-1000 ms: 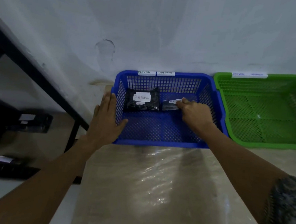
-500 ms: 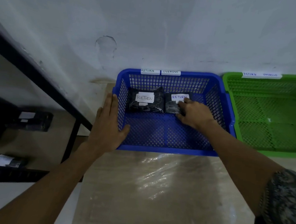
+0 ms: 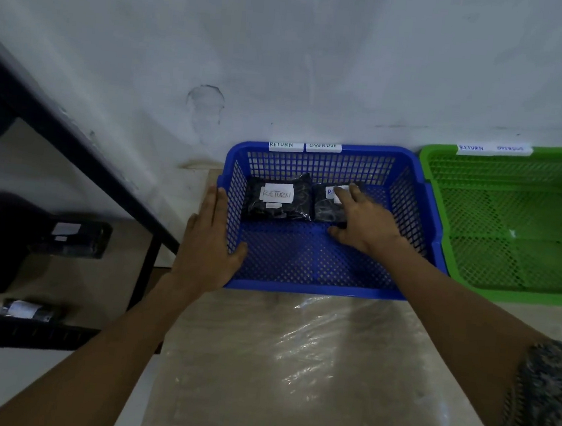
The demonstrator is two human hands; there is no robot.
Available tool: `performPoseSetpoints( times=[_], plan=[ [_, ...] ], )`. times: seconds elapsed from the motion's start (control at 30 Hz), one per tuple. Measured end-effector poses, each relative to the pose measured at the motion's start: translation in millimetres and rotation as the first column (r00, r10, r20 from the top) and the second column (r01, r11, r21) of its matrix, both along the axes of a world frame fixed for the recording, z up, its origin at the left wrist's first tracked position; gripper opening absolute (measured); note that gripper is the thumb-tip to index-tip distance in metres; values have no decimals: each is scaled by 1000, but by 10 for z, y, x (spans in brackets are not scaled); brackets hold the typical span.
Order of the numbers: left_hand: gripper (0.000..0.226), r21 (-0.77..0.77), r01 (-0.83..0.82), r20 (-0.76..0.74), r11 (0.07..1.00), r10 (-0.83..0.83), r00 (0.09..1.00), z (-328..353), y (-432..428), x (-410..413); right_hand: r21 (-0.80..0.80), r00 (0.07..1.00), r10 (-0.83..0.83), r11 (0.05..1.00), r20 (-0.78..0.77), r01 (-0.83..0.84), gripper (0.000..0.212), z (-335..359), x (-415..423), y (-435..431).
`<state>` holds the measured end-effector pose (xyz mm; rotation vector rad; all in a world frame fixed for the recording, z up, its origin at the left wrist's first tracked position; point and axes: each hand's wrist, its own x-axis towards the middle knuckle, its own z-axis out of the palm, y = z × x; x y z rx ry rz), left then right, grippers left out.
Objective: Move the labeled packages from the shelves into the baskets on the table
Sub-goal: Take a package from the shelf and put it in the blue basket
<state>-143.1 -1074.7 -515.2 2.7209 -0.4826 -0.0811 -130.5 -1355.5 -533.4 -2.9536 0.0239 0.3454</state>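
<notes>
1. Shelves (image 3: 73,144), far left: dark metal frame. Two dark packages not yet moved, one with a white label on the upper level (image 3: 65,233), one smaller below (image 3: 21,308). Their label text is too blurred to read.

2. Left hand (image 3: 208,240): fingers straight and together, laid flat along the outside of the blue basket's left wall, thumb across the rim near the front corner. It holds no package. Judged to be bracing the basket; best kept there so the basket does not slide on the slick film.

3. Blue basket (image 3: 317,289), on the table (image 3: 292,368) against the wall. Its back rim carries tags (image 3: 305,145) reading RETURN and OVERDUE.

4. First package (image 3: 278,195): lies flat at the basket's back left, label RETURN face up, touched by neither hand.

5. Second package (image 3: 324,212): just beside the first, on its right, partly covered by fingers; only the start of its label shows.

6. Right hand (image 3: 364,221): fingers spread wide and resting on the second package, gripping nothing. Step judged as settling this package in place. To do it well: press it flat, label up, edge to edge with its neighbour and not overlapping it, then lift the hand straight up so the package does not drag.

7. Green basket (image 3: 522,296), right: no packages visible inside.
</notes>
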Motion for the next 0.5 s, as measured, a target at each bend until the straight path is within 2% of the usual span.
performPoseSetpoints(
  times=[0.23,0.5],
  plan=[
    [93,108,-37,6,993,37,999,164,22,-26,41,996,38,998,83,-42,78,229,-303,150],
    [93,27,-11,92,1000,8,996,794,301,-505,-7,981,94,996,171,-94,79,995,-967,649]
  ],
)
